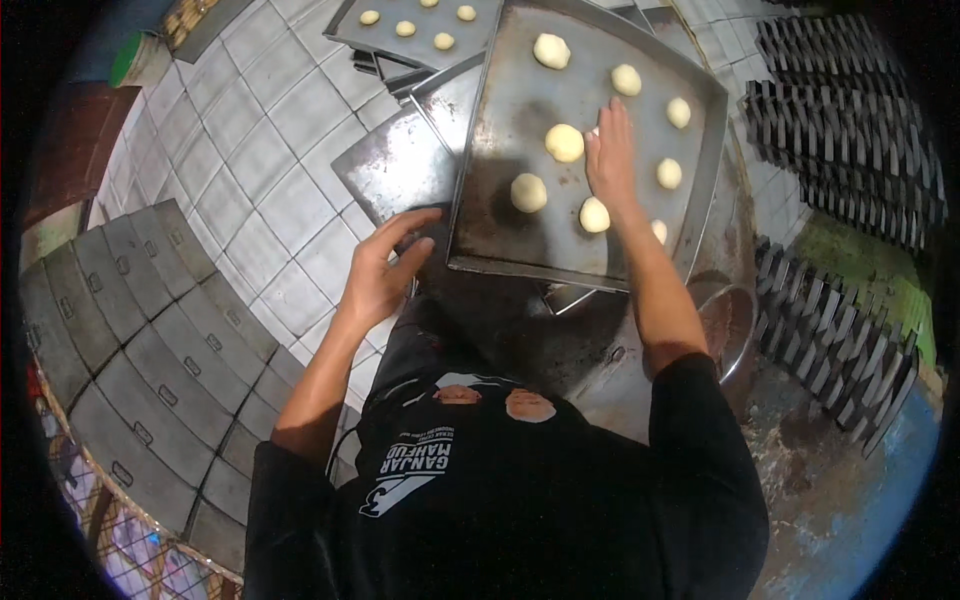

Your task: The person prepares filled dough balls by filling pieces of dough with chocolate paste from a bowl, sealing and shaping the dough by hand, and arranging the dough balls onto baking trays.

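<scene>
A metal baking tray [500, 120] at upper centre holds several pale, rounded dough balls [564, 143], tilted slightly on stacked trays. My right hand [612, 160] lies over its middle with fingers stretched out and pointing away from me, between the dough balls; a small pale bit shows beside the thumb, and what lies under the palm is hidden. My left hand [385, 265] is left of the tray's near corner, fingers loosely curved and apart from the thumb, beside the edge of a lower metal sheet [370, 165], with nothing visible in it.
Behind is another tray [365, 30] of smaller dough balls. At left, grey lidded moulds [160, 350] stand in rows on white tiles [290, 200]. Dark metal pieces [840, 160] are stacked in rows at right. A round metal bowl [740, 330] sits beside my right forearm.
</scene>
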Demonstrator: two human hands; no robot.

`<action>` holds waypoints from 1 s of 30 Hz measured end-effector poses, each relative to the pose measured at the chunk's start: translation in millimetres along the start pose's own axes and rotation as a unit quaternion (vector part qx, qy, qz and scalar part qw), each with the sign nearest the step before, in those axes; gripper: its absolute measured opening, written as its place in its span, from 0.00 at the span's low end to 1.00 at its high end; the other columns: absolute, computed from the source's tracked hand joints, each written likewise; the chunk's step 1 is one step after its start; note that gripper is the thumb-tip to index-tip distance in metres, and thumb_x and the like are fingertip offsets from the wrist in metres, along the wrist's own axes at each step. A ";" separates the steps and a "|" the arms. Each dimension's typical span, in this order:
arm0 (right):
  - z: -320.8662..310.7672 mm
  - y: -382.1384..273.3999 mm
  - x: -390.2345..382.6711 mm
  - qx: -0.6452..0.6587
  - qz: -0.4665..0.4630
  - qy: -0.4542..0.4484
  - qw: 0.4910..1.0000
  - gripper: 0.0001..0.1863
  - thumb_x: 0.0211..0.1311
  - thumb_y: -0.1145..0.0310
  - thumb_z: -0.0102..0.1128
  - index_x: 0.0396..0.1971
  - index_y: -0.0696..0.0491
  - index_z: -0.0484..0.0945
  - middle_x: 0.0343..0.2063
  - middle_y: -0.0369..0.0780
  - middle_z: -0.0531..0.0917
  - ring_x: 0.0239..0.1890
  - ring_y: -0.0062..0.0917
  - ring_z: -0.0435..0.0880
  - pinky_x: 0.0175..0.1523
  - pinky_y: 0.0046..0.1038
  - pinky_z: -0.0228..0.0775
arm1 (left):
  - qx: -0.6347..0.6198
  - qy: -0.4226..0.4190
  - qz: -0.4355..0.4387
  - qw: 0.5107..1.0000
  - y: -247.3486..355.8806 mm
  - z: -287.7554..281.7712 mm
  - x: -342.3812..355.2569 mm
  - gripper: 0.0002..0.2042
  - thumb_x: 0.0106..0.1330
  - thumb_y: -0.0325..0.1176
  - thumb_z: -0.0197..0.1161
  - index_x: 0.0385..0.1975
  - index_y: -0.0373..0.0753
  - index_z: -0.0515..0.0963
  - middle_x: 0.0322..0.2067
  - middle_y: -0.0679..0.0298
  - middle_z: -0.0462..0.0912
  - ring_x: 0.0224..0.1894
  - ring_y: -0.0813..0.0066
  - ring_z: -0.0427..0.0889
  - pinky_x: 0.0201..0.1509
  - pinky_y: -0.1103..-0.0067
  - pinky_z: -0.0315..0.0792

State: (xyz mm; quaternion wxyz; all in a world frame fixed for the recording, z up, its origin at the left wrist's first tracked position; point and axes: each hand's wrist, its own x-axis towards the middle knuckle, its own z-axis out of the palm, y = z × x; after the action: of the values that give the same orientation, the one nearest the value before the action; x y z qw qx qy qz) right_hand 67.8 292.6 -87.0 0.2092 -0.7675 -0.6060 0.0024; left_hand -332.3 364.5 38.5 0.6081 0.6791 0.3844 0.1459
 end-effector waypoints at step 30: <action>-160.3 -282.7 -469.6 0.560 0.428 0.339 0.623 0.16 0.68 0.67 0.66 0.51 0.59 0.81 0.37 0.35 0.87 0.39 0.15 0.81 0.44 0.20 0.73 | -0.152 -0.162 -0.042 0.974 20.5 312.9 -255.5 0.21 0.80 0.49 0.50 0.34 0.35 0.76 0.24 0.68 0.75 0.26 0.81 0.72 0.29 0.78 0.68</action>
State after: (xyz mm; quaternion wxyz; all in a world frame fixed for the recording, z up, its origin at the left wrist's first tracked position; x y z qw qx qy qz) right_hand -278.4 -145.4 33.5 0.7646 -0.6210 0.0232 0.1708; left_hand -286.0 -36.8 58.4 0.7641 0.5767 0.2816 0.0650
